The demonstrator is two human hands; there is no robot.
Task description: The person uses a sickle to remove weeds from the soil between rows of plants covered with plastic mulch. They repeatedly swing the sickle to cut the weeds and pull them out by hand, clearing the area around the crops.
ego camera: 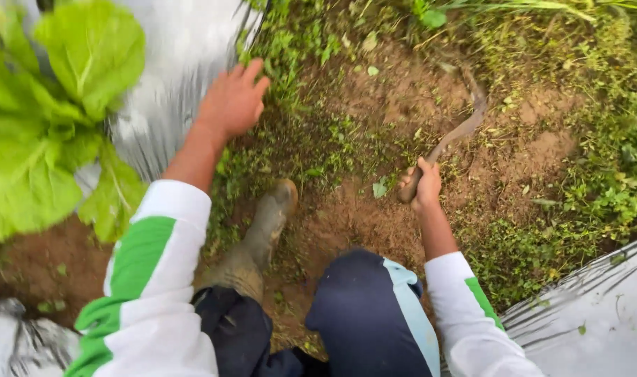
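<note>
A muddy boot (pixel 263 234) is planted on bare soil (pixel 346 223) between silver plastic mulch sheets (pixel 597 321). A curved sickle (pixel 451 139) is gripped at its handle by the closed right hand (pixel 423 185), its long axis running up-right, tip pointing away. The left hand (pixel 233 101) is held open, fingers loosely spread, over low weeds (pixel 297 146) beside a leafy green plant (pixel 53 112).

A single head-worn camera looks steeply down from above the muddy boot (pixel 263 237), close over the person's arms and knees, facing forward along the bare soil strip (pixel 374 202) beyond that boot between silver plastic sheets (pixel 179 77)
</note>
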